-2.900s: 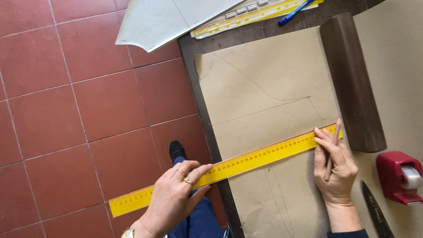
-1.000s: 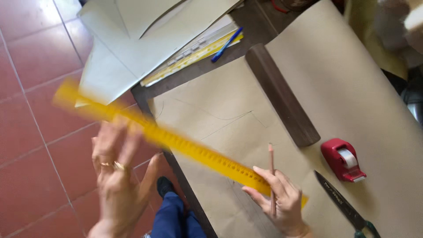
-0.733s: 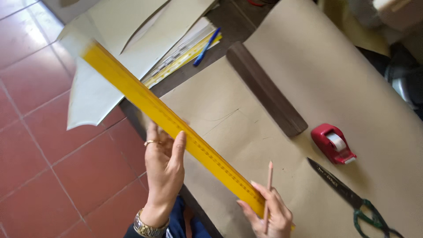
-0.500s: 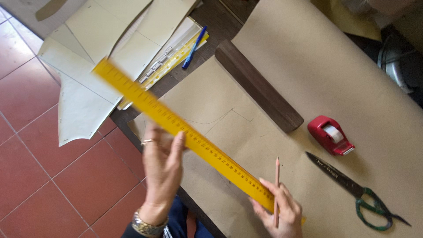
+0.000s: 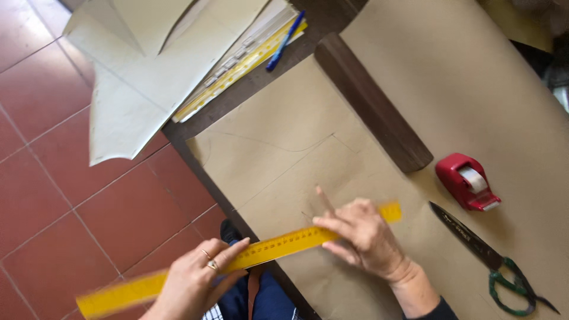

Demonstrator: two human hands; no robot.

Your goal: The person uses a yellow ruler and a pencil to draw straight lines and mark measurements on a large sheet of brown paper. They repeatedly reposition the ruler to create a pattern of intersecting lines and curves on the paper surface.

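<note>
Left hand (image 5: 192, 284) pinches the long yellow ruler (image 5: 249, 255) near its low end, fingers closed on it, off the table edge over the red tile floor (image 5: 53, 195). Right hand (image 5: 361, 237) presses on the ruler's far part, fingers closed around a pencil (image 5: 325, 200) whose tip sticks up; ruler lies flat across the brown pattern paper (image 5: 284, 154), slanting up to the right, motion-blurred at both ends. Right of the hand: scissors (image 5: 486, 255) with green handles, then a red tape dispenser (image 5: 467, 181). Further out: dark wooden bar (image 5: 370, 104) on the paper. Farthest: cut paper pieces (image 5: 148, 71), a second yellow ruler (image 5: 243, 65) and a blue pen (image 5: 284, 40).
</note>
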